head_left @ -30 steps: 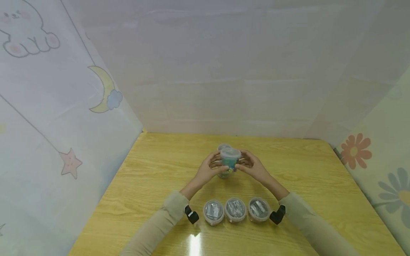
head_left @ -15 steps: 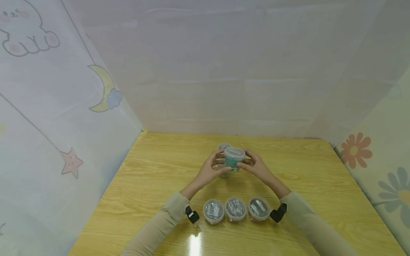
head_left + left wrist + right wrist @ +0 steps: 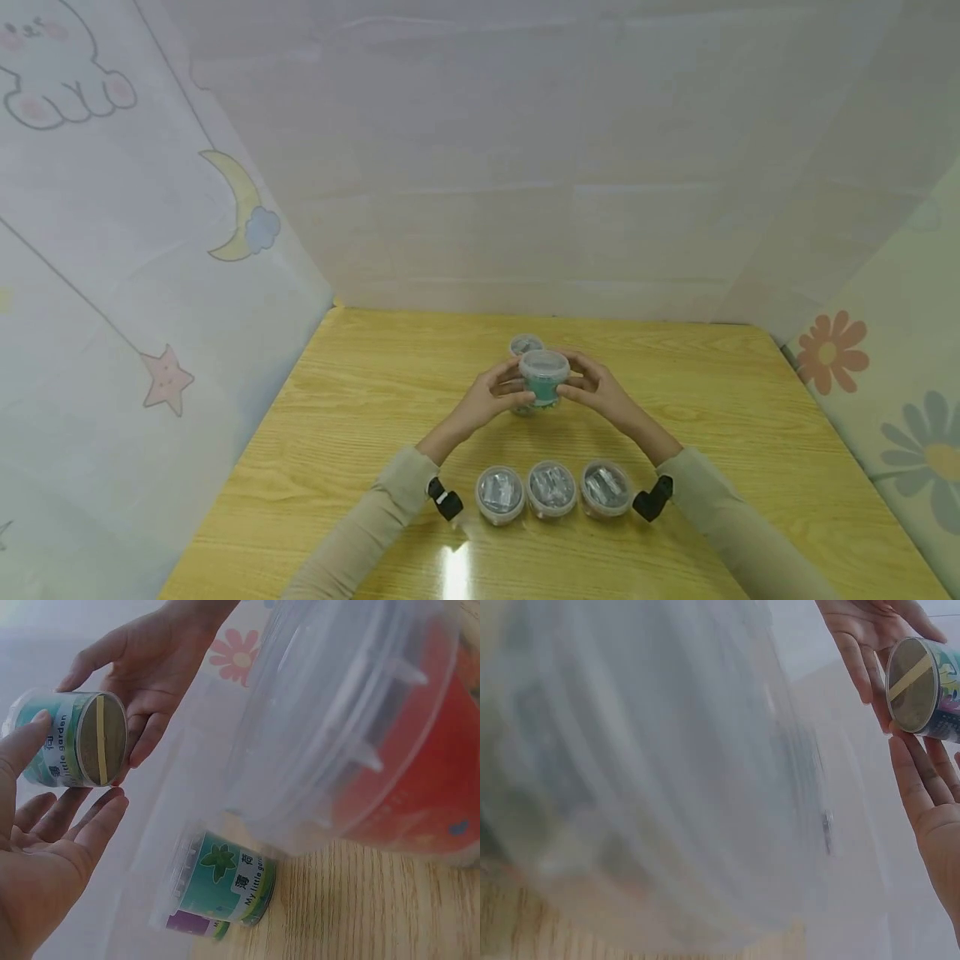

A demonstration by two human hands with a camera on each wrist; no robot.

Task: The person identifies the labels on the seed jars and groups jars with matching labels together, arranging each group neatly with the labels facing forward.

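Between both hands, above the table, is a clear plastic tub (image 3: 545, 377) with a translucent lid and a teal label reading "little garden" in the left wrist view. My left hand (image 3: 483, 400) holds its left side and my right hand (image 3: 606, 393) its right, with both thumbs at the front. Seen from below in the left wrist view, the raised tub (image 3: 64, 742) shows brown contents and a pale strip across its base. Just behind it stands another lidded tub (image 3: 527, 344), partly hidden. The left wrist view shows a teal-labelled tub (image 3: 225, 877) and a purple-labelled one (image 3: 193, 922) on the table.
Three lidded tubs stand in a row nearer me: a left one (image 3: 500, 493), a middle one (image 3: 552, 490) and a right one (image 3: 606, 488). They lie between my forearms. The wooden table (image 3: 360, 400) meets patterned sheets (image 3: 480, 208) at its back and sides.
The tub has tilted and turned in my hands, and its label looks different from a second ago. It shifted slightly right, then back left. The front row has not moved.
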